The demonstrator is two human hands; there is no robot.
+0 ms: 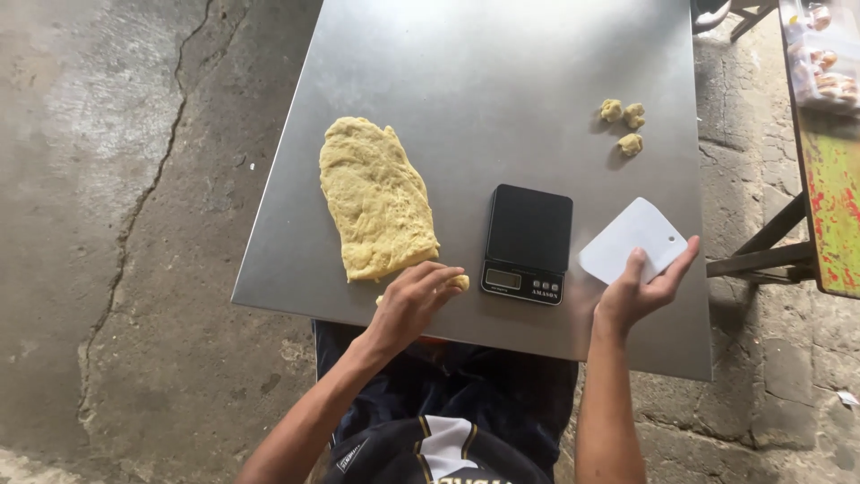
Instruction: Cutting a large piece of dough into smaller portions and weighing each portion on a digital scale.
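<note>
A long slab of yellow dough (374, 199) lies on the steel table (466, 81). My left hand (414, 300) rests fingers-down over a small piece of dough (460, 282) at the slab's near end, close to the table's front edge. My right hand (640, 289) holds a white plastic scraper (632, 240) by its lower edge, just right of a black digital scale (528, 242). Nothing lies on the scale's platform.
Three small dough lumps (624, 124) sit at the table's far right. A painted wooden bench (829, 143) with a clear bag of packets stands to the right. Cracked concrete floor (125, 224) surrounds the table.
</note>
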